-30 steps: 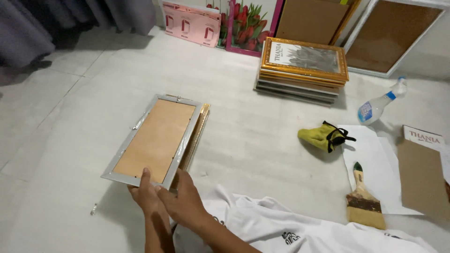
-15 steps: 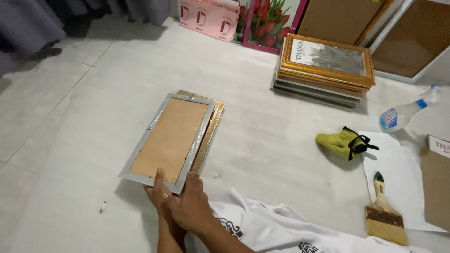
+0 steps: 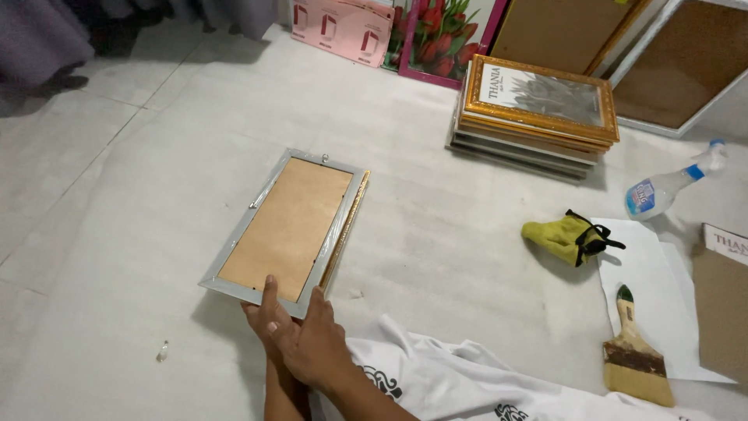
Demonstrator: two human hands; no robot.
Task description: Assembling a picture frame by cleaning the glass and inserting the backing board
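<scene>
A silver picture frame (image 3: 284, 226) lies face down on the floor, its brown backing board up, on top of a gold frame (image 3: 347, 226) whose edge shows along its right side. My left hand (image 3: 265, 320) grips the near edge of the silver frame, thumb on top. My right hand (image 3: 315, 343) lies over the left and touches the same near edge, at the corner.
A stack of gold-edged frames (image 3: 538, 113) sits at the back right. A yellow cloth (image 3: 565, 235), a spray bottle (image 3: 670, 187), a paintbrush (image 3: 635, 359), white paper sheets (image 3: 650, 273) and brown board (image 3: 721, 312) lie at right. White printed cloth (image 3: 460, 386) covers my lap.
The view has shifted, so the frames sit slightly higher and further right in the picture. Both hands stay at the near edge of the silver frame.
</scene>
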